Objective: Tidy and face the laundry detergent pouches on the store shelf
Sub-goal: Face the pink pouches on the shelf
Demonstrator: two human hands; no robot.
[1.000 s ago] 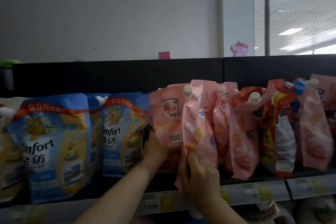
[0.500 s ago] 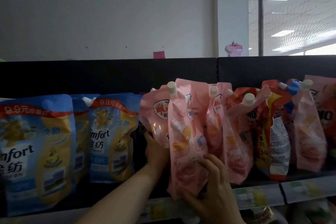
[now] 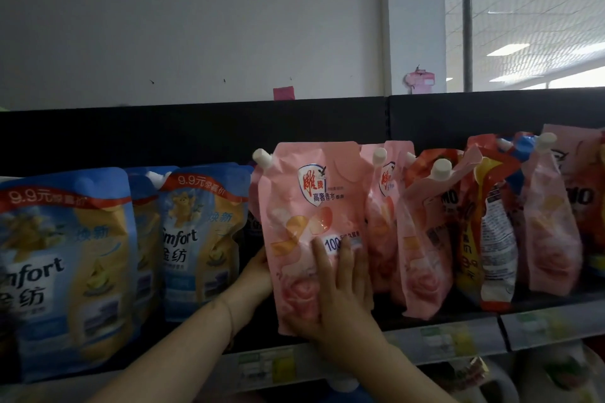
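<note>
A pink detergent pouch (image 3: 314, 206) with a white spout stands upright on the shelf (image 3: 458, 340), its printed front facing me. My left hand (image 3: 257, 271) grips its left edge from the side. My right hand (image 3: 340, 298) lies flat against its lower front, fingers spread, thumb under the bottom corner. More pink pouches (image 3: 422, 239) lean sideways just to the right, edge-on.
Blue Comfort pouches (image 3: 203, 232) stand to the left, fronts facing out. Red and orange pouches (image 3: 487, 232) crowd the right end, tilted. A black back panel (image 3: 196, 134) runs behind the row. Price tags (image 3: 268, 366) line the shelf's front rail.
The front pink pouch has turned from edge-on to face me squarely. My right hand slid from its bottom edge up onto its front. The view shifted slightly right.
</note>
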